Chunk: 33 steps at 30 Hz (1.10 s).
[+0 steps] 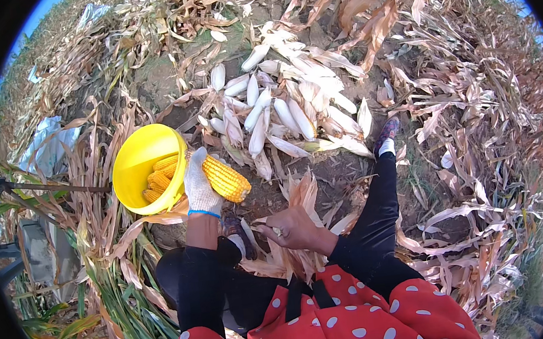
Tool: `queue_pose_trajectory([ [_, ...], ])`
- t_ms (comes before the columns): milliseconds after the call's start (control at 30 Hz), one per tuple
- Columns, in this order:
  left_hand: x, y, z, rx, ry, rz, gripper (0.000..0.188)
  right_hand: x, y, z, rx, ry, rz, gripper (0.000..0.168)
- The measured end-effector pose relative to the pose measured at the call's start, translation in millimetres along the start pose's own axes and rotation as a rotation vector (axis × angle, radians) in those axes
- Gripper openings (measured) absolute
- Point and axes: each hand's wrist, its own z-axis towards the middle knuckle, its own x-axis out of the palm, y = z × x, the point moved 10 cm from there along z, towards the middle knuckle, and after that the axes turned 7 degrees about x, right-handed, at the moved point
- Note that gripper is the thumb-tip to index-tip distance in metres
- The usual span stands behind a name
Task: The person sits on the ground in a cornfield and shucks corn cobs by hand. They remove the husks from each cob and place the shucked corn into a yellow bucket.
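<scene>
My left hand, in a white knit glove with a blue cuff edge, grips a husked yellow ear of corn that points down to the right. Just left of that glove a yellow bucket leans towards me, with several husked ears inside. My bare right hand is curled into a fist in front of my body. A small pale piece shows between its fingers; whether it is husk or a tool cannot be made out. Dry husks lie around that fist.
A heap of corn ears in pale husks lies on the soil ahead. My outstretched leg runs along its right side. Dry stalks and leaves cover much of the ground. At left are a whitish plastic sack and a thin dark bar near the bucket.
</scene>
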Motion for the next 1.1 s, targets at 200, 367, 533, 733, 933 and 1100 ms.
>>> queue_pose_trajectory([
  [200,11.5,-183.9,-31.2,0.849,-0.168,0.313,0.025,8.4,-117.0,-18.1,0.246,0.032,-0.153,0.034],
  [367,7.4,-206.2,-46.9,0.900,-0.152,0.433,0.017,100.2,-247.2,-163.2,0.657,1.127,-0.388,0.049],
  [533,41.1,-174.1,-51.6,0.756,-0.034,0.462,0.014,50.4,-339.2,-71.5,0.926,0.196,0.021,0.040],
  [733,59.8,-147.3,-48.9,0.613,-0.059,0.717,0.013,-9.0,-407.1,54.5,0.853,-0.445,-0.146,0.048],
  [933,81.3,-108.5,-41.2,0.438,0.047,0.978,0.015,20.4,-494.6,59.5,1.227,-0.293,0.002,0.072],
  [1100,87.3,-75.8,-39.9,0.304,0.166,1.060,0.014,51.5,-484.8,46.7,1.246,-0.264,0.641,0.047],
])
